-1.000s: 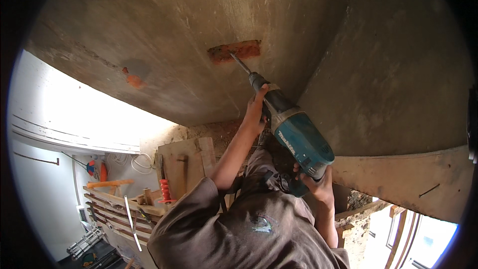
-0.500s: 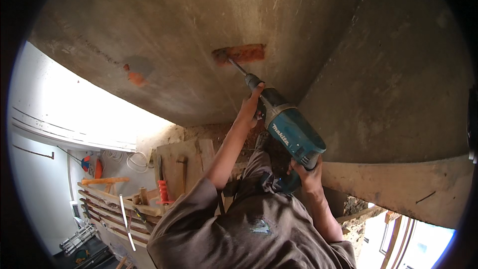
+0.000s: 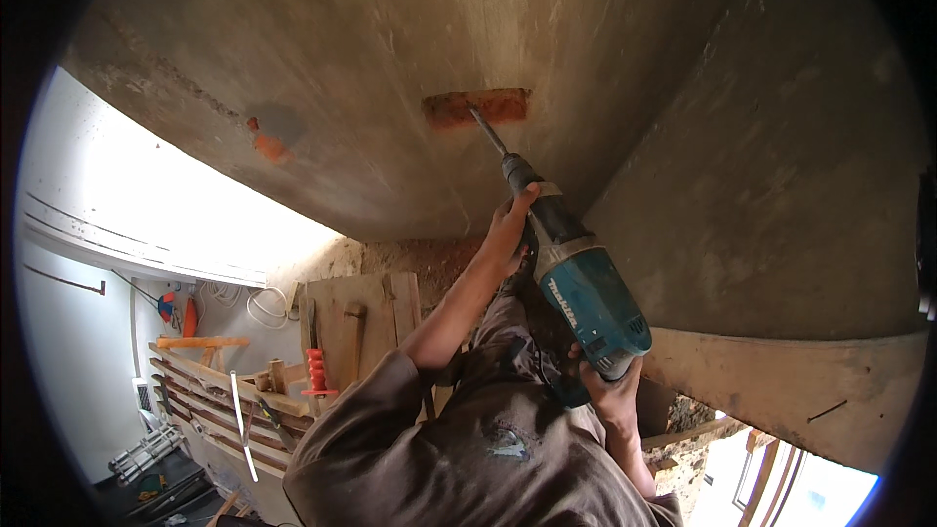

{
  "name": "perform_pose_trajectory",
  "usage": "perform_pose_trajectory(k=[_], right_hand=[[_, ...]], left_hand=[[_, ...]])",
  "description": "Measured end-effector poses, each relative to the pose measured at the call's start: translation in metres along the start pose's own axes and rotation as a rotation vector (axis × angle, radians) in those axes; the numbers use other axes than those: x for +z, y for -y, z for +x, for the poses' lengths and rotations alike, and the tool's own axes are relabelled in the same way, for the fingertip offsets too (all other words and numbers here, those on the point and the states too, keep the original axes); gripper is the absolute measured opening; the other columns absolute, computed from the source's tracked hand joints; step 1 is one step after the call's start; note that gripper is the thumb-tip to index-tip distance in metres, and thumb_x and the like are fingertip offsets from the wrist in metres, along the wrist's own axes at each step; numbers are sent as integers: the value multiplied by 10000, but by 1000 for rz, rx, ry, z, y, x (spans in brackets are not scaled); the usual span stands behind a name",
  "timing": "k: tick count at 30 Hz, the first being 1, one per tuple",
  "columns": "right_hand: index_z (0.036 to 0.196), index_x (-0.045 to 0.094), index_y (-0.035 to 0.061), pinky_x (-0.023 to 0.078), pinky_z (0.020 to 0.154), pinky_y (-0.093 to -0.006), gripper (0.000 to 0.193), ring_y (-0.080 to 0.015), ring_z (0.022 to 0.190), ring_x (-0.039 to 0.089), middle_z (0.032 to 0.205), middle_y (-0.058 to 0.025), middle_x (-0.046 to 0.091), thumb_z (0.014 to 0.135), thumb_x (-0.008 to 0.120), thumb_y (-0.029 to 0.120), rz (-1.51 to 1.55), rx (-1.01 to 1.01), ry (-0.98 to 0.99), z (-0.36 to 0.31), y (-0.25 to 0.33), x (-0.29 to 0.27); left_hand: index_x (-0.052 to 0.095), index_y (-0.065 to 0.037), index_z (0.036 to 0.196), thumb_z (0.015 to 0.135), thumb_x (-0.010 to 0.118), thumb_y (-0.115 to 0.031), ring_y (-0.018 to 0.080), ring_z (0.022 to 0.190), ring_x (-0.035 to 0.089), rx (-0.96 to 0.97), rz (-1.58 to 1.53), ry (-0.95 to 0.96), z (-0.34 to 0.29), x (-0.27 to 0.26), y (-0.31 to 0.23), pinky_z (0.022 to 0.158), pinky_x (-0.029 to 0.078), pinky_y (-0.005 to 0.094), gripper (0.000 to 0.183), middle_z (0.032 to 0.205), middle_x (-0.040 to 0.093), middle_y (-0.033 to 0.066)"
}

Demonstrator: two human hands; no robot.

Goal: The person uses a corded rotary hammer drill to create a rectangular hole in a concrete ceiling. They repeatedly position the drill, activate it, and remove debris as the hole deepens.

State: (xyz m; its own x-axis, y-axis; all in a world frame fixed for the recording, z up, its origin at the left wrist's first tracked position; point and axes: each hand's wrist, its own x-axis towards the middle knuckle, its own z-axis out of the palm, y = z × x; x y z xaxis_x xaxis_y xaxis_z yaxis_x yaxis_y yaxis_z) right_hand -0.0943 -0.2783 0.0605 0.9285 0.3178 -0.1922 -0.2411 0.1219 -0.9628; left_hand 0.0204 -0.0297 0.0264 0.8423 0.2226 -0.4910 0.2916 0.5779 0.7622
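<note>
One teal power drill (image 3: 590, 283), gripped at both ends

In the head view, the drill lies off centre toward 4 o'clock, its bit (image 3: 490, 133) pointing to 11 o'clock. The bit's tip is at a reddish recess (image 3: 508, 104) near 12 o'clock in the grey-brown wall (image 3: 390, 29); contact is hard to judge. The left hand (image 3: 509, 232) grasps the drill's front section behind the chuck. The right hand (image 3: 615, 395) is wrapped around its rear, partly hidden by the casing. Toward 8 o'clock, a red-gripped tool (image 3: 316, 371) and a wooden-handled tool (image 3: 354, 337) lean side by side against a board (image 3: 330, 301).
</note>
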Motion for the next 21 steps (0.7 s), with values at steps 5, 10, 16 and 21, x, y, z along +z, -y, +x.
perform_pose_trajectory(k=[5, 10, 16, 21], right_hand=[[1151, 557, -16, 544, 770, -304, 404, -169, 886, 661, 1012, -109, 676, 776, 706, 2, -46, -26, -38, 14, -20, 3], [1087, 583, -19, 535, 731, -301, 339, -147, 828, 646, 959, -90, 673, 777, 713, 21, -138, -59, -14, 33, -9, -6], [1043, 585, -28, 547, 650, -312, 259, -171, 755, 651, 855, -103, 659, 788, 630, -41, 21, -1, -20, 48, 35, -16], [1181, 541, -53, 592, 689, -339, 424, -223, 881, 697, 984, -162, 691, 762, 596, -89, 34, 20, 28, 23, 27, -34]], left_hand=[[525, -27, 1334, 906, 643, -561, 233, 1073, 635, -65, -21, -86, 38, -22, 9, 910, 495, 345, 694, 1201, 643, 106], [571, 18, 1229, 880, 697, -532, 181, 856, 659, 52, -194, 22, 17, 9, -19, 686, 520, 309, 663, 1030, 654, 76], [576, -2, 1190, 881, 696, -537, 148, 830, 661, -9, -89, 5, 31, 23, -25, 594, 516, 323, 630, 967, 644, 59], [563, -25, 1211, 850, 709, -577, 115, 762, 620, -6, -19, -22, 6, 26, -6, 512, 420, 290, 676, 928, 618, 30]])
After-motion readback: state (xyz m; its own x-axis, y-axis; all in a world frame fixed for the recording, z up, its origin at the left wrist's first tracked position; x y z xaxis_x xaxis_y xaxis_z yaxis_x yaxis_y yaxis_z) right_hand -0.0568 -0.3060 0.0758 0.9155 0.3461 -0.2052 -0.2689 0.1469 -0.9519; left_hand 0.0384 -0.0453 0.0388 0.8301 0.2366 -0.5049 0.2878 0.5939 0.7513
